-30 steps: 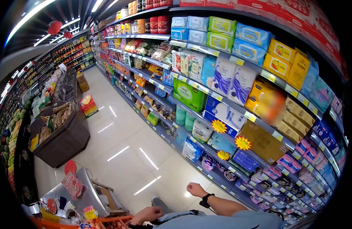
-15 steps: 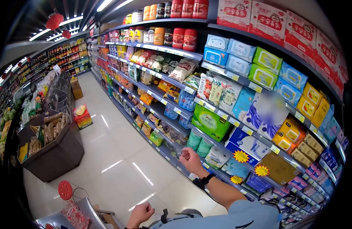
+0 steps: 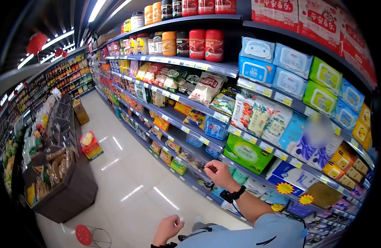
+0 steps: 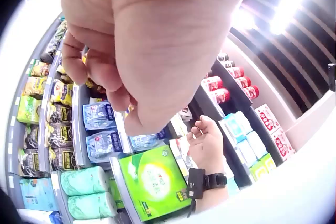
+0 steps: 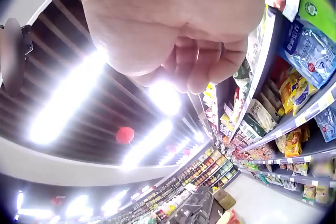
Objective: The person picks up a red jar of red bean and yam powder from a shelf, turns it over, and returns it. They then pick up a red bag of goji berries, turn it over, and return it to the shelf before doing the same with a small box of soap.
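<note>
My right hand (image 3: pixel 220 173), a black band (image 3: pixel 233 195) on its wrist, is raised in front of the shelves with fingers loosely curled and nothing in them. In the head view it overlaps the lower shelves, left of a green tissue pack (image 3: pixel 248 153). Lower down, in front of my body, hangs my left hand (image 3: pixel 169 229), relaxed and without anything in it. The left wrist view shows this left hand (image 4: pixel 147 40) close up, with the right hand (image 4: pixel 206 145) beyond it. In the right wrist view the right hand's palm (image 5: pixel 173 19) holds nothing.
Long shelves carry red jars (image 3: pixel 197 44), wet-wipe packs (image 3: pixel 255 70) and snack bags (image 3: pixel 207 87). Across the tiled aisle (image 3: pixel 128 173) stands a dark bin (image 3: pixel 70 194) of packaged goods. A red box (image 3: pixel 91 145) and a red stool (image 3: pixel 83 235) are on the floor.
The view has advanced along the aisle, and the shelf goods appear larger. My right hand has risen from low by my body to in front of the shelves. The orange-edged cart has left view.
</note>
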### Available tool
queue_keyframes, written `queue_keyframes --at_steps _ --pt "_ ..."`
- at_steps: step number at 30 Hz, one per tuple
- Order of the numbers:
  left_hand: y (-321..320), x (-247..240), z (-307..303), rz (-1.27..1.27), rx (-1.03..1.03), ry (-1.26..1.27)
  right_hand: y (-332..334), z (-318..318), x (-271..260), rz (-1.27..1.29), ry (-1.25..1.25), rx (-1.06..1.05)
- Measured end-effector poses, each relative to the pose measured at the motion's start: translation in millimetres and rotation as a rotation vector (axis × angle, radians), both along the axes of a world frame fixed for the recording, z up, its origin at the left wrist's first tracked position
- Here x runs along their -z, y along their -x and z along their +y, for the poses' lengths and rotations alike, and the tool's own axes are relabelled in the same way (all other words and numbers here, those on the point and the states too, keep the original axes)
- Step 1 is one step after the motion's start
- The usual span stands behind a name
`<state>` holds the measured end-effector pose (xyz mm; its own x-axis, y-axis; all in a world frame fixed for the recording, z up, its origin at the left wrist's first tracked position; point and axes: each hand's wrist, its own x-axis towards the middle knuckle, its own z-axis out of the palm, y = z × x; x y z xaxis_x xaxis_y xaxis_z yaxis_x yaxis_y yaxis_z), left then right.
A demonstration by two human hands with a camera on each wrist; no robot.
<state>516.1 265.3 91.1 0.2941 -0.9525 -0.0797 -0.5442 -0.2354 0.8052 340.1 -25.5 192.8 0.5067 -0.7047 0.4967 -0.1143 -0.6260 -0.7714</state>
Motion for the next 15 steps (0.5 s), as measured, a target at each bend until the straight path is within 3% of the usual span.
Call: queue_keyframes --at_steps 3,5,8,11,13,15 --pt "-27.1 -4.4 -47.8 -0.014 -0.038 -0.032 -37.8 -48.0 -9.4 -0.049 -0.077 0.016" --pt "-48.8 3.7 -78.9 0.023 0.018 -0.038 -57.9 -83.0 -21.5 -0.062 0.076 -0.022" --pt "-77.6 -2.5 -120.3 -0.062 -0.061 0.051 -92.7 -133.6 -40.7 -0.107 0.211 -0.02" --pt "-102.3 -17.2 -160.6 0.005 -0.106 -0.011 -111.1 -171.4 -105.2 -0.139 0.377 0.016" --pt "-113.9 -6.3 -183.0 0.131 -0.037 0.006 -121.4 -204.2 -158.4 -0.127 0.497 0.117" --pt "-127.4 10.0 -209.8 0.09 0.055 0.028 -134.3 -238.1 -217.6 -0.174 0.712 0.249"
